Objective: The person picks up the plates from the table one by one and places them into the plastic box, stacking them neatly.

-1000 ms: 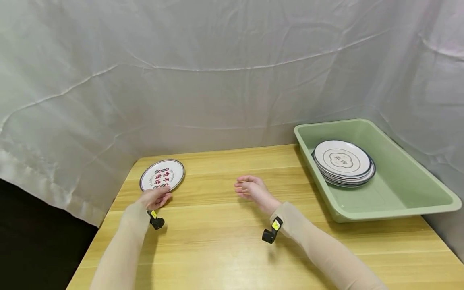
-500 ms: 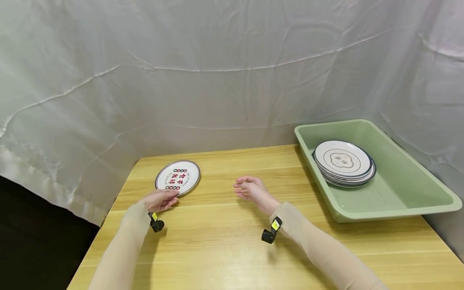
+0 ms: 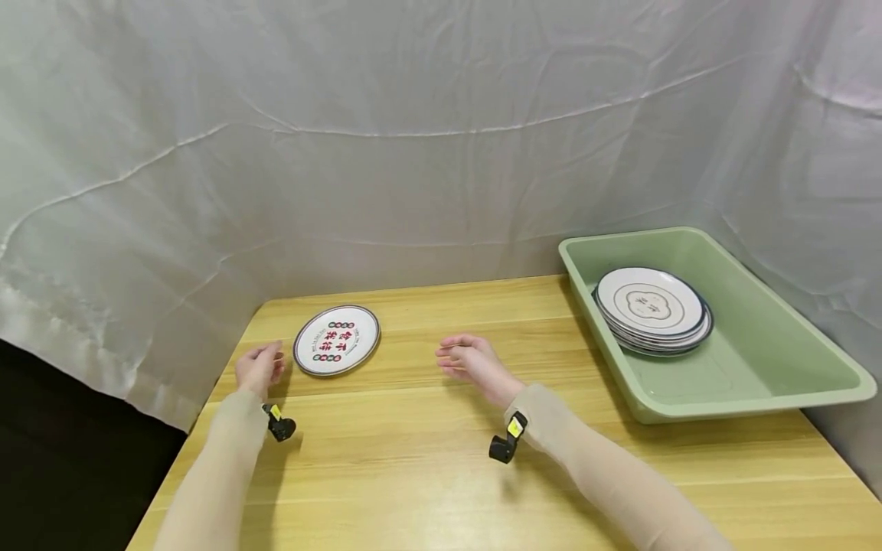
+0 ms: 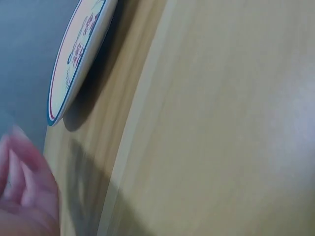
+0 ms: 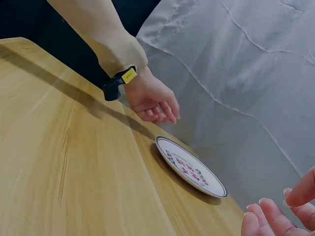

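Observation:
A white plate [image 3: 336, 340] with a dark rim and red and green printed characters lies face up on the table's far left part. My left hand [image 3: 259, 367] hovers just left of that plate, apart from it, fingers loosely bent around nothing. In the left wrist view the plate [image 4: 78, 59] shows edge-on beyond the left hand [image 4: 27, 189]. My right hand [image 3: 478, 367] is held over the middle of the table, right of the plate, with relaxed fingers and nothing in them. The right wrist view has the plate [image 5: 191, 167] between the left hand [image 5: 153, 100] and the right fingers [image 5: 275, 219].
A pale green plastic tub [image 3: 758, 390] stands on the table's right side. Inside it, toward the left, sits a stack of several white plates [image 3: 651, 302] with dark rims. Grey cloth [image 3: 441, 184] hangs behind the wooden table [image 3: 393, 459].
The left hand slid the plate rightward along the table, then let go and moved back to the left. The plate has stayed put since. My right hand has barely shifted left.

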The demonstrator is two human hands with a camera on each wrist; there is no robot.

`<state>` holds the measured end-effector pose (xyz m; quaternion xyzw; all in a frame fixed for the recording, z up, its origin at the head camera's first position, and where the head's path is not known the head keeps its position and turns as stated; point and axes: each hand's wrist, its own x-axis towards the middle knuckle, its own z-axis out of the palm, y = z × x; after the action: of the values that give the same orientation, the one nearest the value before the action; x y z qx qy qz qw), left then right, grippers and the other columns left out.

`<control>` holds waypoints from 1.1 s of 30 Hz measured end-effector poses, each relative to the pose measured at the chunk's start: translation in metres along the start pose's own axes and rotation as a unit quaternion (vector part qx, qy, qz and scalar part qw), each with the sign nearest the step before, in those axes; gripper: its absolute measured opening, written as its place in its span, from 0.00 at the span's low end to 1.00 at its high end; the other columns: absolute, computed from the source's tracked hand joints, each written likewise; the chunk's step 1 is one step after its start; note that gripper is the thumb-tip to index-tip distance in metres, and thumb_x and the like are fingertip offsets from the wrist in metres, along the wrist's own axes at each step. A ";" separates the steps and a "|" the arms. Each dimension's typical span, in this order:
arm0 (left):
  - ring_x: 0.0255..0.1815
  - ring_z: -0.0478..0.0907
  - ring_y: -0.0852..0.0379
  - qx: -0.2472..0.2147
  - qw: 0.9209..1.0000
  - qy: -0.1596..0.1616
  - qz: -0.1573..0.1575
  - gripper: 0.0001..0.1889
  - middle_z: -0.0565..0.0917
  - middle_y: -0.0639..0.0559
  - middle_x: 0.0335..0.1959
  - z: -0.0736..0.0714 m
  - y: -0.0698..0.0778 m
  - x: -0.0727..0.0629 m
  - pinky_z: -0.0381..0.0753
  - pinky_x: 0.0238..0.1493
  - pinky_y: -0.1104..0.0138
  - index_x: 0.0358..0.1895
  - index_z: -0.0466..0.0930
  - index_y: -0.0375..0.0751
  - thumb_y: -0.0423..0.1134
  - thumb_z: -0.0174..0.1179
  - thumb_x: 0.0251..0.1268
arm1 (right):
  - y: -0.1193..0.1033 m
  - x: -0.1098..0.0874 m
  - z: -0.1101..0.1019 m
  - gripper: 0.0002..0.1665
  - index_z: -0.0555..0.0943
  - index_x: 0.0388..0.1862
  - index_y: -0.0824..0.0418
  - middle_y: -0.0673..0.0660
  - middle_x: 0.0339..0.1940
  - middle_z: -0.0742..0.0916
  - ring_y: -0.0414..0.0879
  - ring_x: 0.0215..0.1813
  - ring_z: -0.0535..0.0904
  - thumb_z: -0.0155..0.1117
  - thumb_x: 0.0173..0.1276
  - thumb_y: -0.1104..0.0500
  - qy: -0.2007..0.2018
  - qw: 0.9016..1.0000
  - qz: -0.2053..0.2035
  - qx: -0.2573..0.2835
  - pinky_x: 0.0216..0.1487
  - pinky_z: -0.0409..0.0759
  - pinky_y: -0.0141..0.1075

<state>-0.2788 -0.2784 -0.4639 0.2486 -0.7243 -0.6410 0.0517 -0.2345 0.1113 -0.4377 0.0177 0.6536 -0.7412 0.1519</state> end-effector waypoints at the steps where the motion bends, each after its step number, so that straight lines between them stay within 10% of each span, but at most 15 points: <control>1: 0.28 0.78 0.70 0.007 1.000 0.015 -0.003 0.21 0.82 0.59 0.33 0.001 -0.001 0.000 0.82 0.32 0.78 0.61 0.75 0.35 0.44 0.57 0.73 | 0.001 0.000 0.001 0.18 0.75 0.60 0.71 0.64 0.54 0.84 0.50 0.51 0.84 0.52 0.74 0.67 -0.001 1.000 -0.001 -0.003 0.55 0.85 0.36; 8: 0.41 0.78 0.64 0.062 0.997 0.007 -0.038 0.38 0.73 0.38 0.64 0.009 -0.007 0.004 0.81 0.46 0.76 0.76 0.59 0.29 0.52 0.54 0.73 | 0.005 0.002 0.009 0.19 0.74 0.61 0.72 0.64 0.54 0.85 0.51 0.51 0.85 0.49 0.74 0.68 -0.015 1.000 -0.004 -0.015 0.55 0.86 0.38; 17: 0.78 0.57 0.35 0.216 0.974 -0.054 -0.034 0.43 0.60 0.28 0.77 0.022 0.003 0.002 0.56 0.81 0.49 0.76 0.56 0.28 0.59 0.50 0.72 | 0.010 0.004 0.016 0.21 0.74 0.60 0.74 0.65 0.53 0.84 0.52 0.51 0.84 0.48 0.69 0.72 -0.016 1.000 -0.006 -0.010 0.62 0.84 0.46; 33: 0.56 0.69 0.40 0.328 0.943 -0.040 -0.037 0.44 0.69 0.30 0.57 0.046 0.003 0.007 0.74 0.69 0.50 0.65 0.64 0.21 0.60 0.63 0.64 | 0.012 0.002 0.009 0.20 0.72 0.61 0.75 0.64 0.53 0.84 0.49 0.49 0.84 0.48 0.73 0.68 -0.027 1.000 -0.004 -0.012 0.53 0.85 0.35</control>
<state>-0.3034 -0.2393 -0.4711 0.2526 -0.8862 -0.3786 -0.0862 -0.2315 0.1006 -0.4479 -0.0071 0.6585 -0.7338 0.1669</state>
